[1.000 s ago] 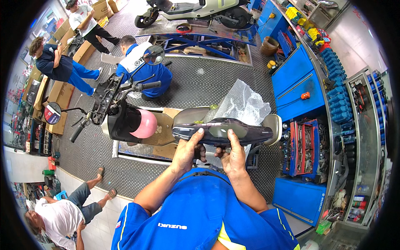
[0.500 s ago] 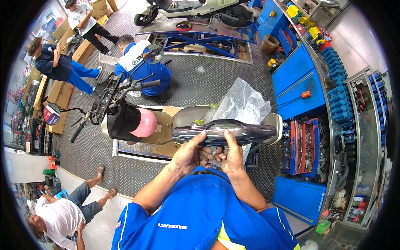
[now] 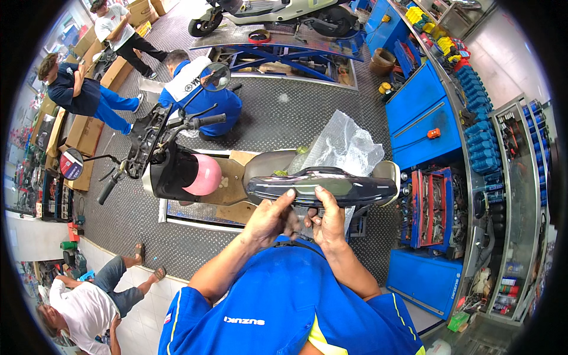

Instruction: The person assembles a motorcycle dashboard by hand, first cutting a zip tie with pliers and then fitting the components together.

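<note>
A long, glossy dark panel [image 3: 361, 189] with tapered ends is held level in front of my chest, over the rear of a scooter. My left hand [image 3: 269, 222] grips its near edge left of the middle, thumb on top; its lower fingers are blurred and partly hidden. To the right of it, my right hand [image 3: 330, 225] pinches the same edge, thumb on top and fingers curled below. Beneath the panel lie the scooter's dark seat [image 3: 260, 165] and a crumpled sheet of bubble wrap [image 3: 346, 145]. The panel's underside is hidden.
The scooter's handlebar [image 3: 192, 123] and pink rounded part [image 3: 204, 176] are to the left. A crouching person in blue [image 3: 219, 109] works beyond it; other people are at left. On the right are blue cabinets [image 3: 423, 118] and a red tool tray [image 3: 430, 207]. Another scooter [image 3: 278, 15] stands on a lift behind.
The panel has rolled slightly between my hands, so its top face and reflections look different. My left fingers have shifted beneath it. Both hands stay in nearly the same place.
</note>
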Demonstrator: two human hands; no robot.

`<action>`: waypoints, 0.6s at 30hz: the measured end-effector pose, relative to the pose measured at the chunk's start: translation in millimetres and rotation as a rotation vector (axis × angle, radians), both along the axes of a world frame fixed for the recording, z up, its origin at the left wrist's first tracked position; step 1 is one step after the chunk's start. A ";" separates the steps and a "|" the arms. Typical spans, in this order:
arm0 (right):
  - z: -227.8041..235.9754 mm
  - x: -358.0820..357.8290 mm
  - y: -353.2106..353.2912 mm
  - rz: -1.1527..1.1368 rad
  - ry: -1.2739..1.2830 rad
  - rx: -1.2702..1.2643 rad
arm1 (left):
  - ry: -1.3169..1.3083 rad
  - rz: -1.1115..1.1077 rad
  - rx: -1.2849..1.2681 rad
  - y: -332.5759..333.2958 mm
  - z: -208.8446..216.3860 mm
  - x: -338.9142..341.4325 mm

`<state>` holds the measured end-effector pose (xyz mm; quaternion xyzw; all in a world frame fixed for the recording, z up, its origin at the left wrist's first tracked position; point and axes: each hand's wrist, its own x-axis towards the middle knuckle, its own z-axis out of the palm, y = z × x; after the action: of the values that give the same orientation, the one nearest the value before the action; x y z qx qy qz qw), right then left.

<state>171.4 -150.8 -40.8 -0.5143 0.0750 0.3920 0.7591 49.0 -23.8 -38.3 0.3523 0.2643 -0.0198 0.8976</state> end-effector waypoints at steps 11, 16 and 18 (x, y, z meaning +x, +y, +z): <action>22.7 3.0 -3.7 0.271 0.022 -0.047 | -0.130 -0.302 1.840 21.2 57.9 -6.1; 8.0 4.6 -14.4 0.474 -0.069 0.062 | -0.255 -0.287 1.651 23.8 27.7 -7.7; 5.1 8.2 -19.5 0.541 -0.136 0.167 | -0.235 -0.310 1.468 24.5 29.5 -12.5</action>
<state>179.7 -170.3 -35.7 -0.4763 -0.1487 0.5498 0.6699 36.5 0.7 -8.7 0.8920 0.0599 0.0729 0.4420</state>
